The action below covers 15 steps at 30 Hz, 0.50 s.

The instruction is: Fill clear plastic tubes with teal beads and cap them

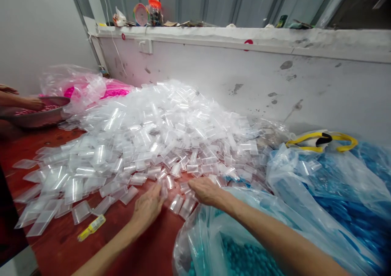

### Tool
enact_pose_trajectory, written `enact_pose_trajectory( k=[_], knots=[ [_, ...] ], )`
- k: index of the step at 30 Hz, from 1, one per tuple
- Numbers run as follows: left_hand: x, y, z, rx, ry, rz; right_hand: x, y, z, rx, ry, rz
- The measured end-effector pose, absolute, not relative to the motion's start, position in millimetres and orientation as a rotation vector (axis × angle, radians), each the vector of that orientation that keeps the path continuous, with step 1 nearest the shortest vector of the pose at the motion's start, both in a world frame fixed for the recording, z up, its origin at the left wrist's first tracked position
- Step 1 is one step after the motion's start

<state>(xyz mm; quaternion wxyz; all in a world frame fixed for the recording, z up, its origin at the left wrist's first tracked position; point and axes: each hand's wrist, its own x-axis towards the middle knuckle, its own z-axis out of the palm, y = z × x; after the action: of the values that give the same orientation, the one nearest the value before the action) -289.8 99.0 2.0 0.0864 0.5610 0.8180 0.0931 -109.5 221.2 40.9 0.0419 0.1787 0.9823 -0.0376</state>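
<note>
A large heap of clear plastic sleeves (159, 121), short and flattened, spreads over the red tabletop (143, 247). At the heap's front edge, my left hand (149, 206) is closed, with one clear sleeve (164, 190) at its fingertips. Facing it, my right hand (205, 190) has its fingers pressed together low over several loose sleeves (181, 206). What those fingers hold, if anything, is hidden. Below my right forearm stands an open clear bag of teal pieces (244, 255).
A yellow tube (91, 228) lies left of my left arm. On the right are bags of blue pieces (345, 206) and a yellow-edged strap (320, 140). At far left, another person's hand (33, 103) reaches into a metal basin (39, 117) near a pink-filled bag (91, 86).
</note>
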Motion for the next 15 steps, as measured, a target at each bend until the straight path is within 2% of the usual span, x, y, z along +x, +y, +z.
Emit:
enact_pose_trajectory(
  k=[4,7,10,15],
  knots=[
    [-261.0,96.9,-24.5,1.819,2.496,0.305,-121.8,205.1,5.4,0.320,3.103,0.056],
    [-258.0,104.4,-41.1,1.858,2.496,0.626,-124.2,206.1,2.4,0.354,3.116,0.080],
    [-261.8,112.9,-38.0,1.888,2.508,0.918,-121.0,217.2,17.8,0.478,3.099,-0.032],
    [-248.3,120.4,-8.6,2.185,2.219,0.739,-117.5,227.5,37.3,0.688,3.009,-0.379]
  ],
)
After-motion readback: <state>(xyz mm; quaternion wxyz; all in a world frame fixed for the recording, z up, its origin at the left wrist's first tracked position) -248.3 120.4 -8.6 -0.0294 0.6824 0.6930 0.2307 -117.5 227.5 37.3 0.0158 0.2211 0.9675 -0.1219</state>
